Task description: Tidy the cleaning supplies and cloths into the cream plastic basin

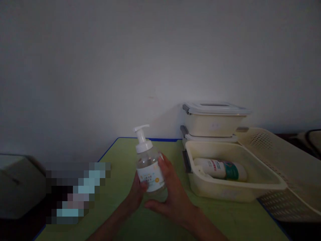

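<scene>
A clear pump bottle with a white pump top and a white label is held above the green table, tilted slightly to the left. My left hand grips its left side, with the thumb on the label's lower edge. Around the right side curl the fingers of my right hand, while its thumb points left below the bottle. To the right, a white bottle with a green band and red print lies on its side in an open cream bin.
Behind the bin stand stacked lidded boxes. A perforated basket sits at the right. The green table has a blue edge. A blurred-out patch covers something at the left, near a pale box-like object. A wall rises behind.
</scene>
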Action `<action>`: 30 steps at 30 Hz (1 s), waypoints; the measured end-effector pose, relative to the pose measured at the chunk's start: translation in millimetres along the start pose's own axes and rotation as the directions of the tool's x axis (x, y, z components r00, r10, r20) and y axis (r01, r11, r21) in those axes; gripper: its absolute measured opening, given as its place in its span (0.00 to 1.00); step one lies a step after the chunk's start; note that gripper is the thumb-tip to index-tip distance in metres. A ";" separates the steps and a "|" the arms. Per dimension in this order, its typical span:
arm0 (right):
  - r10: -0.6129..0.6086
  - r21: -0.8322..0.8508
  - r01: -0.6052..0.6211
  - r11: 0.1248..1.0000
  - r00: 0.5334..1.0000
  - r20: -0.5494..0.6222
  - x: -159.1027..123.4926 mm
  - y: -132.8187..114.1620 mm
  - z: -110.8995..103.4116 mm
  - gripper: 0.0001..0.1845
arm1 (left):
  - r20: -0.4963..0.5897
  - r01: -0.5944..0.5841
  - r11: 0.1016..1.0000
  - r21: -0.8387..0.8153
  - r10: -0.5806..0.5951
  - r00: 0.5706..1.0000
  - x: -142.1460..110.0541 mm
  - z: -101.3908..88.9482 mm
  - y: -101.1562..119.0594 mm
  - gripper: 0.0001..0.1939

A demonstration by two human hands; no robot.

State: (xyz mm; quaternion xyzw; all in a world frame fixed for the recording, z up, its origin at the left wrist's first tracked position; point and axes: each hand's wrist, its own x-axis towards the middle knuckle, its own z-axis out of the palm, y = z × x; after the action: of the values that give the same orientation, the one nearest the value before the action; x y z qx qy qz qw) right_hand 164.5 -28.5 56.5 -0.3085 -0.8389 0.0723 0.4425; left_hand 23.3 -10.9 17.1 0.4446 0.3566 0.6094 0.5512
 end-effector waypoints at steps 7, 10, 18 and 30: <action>-0.017 -0.060 0.015 0.998 0.999 -0.030 28.2 -14.8 -77.3 0.41 | 0.250 -0.071 0.997 0.017 0.064 0.966 13.1 45.2 47.0 0.37; 0.059 -0.127 -0.049 0.991 0.995 0.077 27.7 -6.5 -116.4 0.38 | 0.379 -0.066 0.996 -0.068 0.087 0.921 28.3 81.3 61.0 0.36; 0.316 -0.209 -0.296 0.932 0.947 0.066 13.3 38.1 -179.6 0.47 | 0.556 -0.006 0.999 -0.053 0.034 0.831 54.7 162.8 48.7 0.37; 0.414 -0.293 -0.326 0.899 0.852 0.321 -23.4 92.9 -238.6 0.40 | 0.482 -0.172 0.954 0.248 0.032 0.875 99.4 149.7 40.8 0.22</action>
State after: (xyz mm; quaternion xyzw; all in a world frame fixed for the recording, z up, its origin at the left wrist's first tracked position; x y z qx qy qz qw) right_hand 404.2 -4.0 146.3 -0.4939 -0.8348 0.1176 0.2130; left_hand 149.0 73.5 122.1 0.6721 0.2705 0.4536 0.5190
